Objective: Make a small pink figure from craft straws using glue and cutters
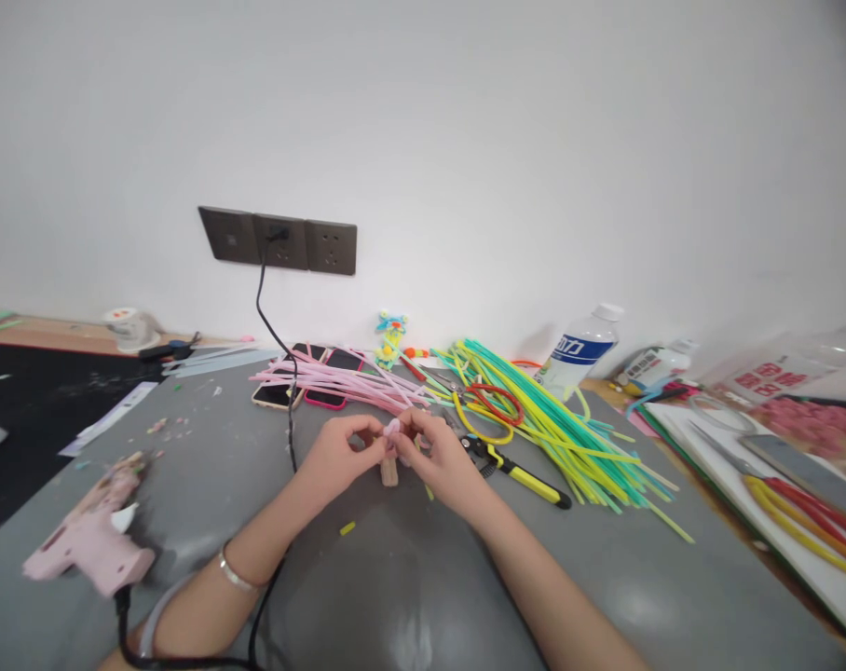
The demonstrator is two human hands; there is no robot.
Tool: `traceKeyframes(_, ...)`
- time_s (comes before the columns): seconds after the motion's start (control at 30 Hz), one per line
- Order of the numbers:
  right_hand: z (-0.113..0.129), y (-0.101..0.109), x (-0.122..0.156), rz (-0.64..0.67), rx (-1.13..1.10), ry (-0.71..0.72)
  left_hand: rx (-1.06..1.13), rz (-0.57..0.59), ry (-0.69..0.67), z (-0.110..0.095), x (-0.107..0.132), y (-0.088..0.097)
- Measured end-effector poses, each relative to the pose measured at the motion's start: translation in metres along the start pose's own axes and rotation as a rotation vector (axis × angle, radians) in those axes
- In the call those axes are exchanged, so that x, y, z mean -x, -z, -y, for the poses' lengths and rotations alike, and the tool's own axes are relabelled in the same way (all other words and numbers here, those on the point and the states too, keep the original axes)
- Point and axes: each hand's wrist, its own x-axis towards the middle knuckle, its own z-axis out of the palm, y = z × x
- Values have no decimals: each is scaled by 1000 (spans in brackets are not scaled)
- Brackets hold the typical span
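Both hands meet over the middle of the grey mat (367, 587). Between my left hand (343, 458) and my right hand (445, 464) is a small pale pink piece (393, 428), pinched by the fingertips of each; it is too small to make out its exact kind. Just beneath the fingers shows a small beige block-like piece (389, 472), and I cannot tell whether it is attached to the pink one. Beyond the hands lies a bundle of pink fuzzy stems (339, 380). Close to my right hand are pliers (527, 480) with yellow-and-black handles.
A pink glue gun (91, 550) lies at left, its black cord (261, 298) crossing beside my left arm. Yellow and green stems (555, 433) spread at right, near a bottle (582, 352). Phones (334, 359) lie behind the pink stems. Red-and-yellow-handled scissors (800, 513) rest far right.
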Motion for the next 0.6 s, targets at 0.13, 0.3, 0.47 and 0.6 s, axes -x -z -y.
traceKeyframes(0.13,-2,1,-2,-55,-75,-33,-45,-63,3,0,0,0)
traceKeyframes(0.3,-1,0,-2,-91,-79,-49,-134,-100,-15,0,0,-1)
traceKeyframes(0.47,1,-2,0,-76,-71,-55,-188,-141,-57,1,2,-2)
traceKeyframes(0.6,0,-2,0,-59,-81,-56,-220,-133,-102,3,4,-2)
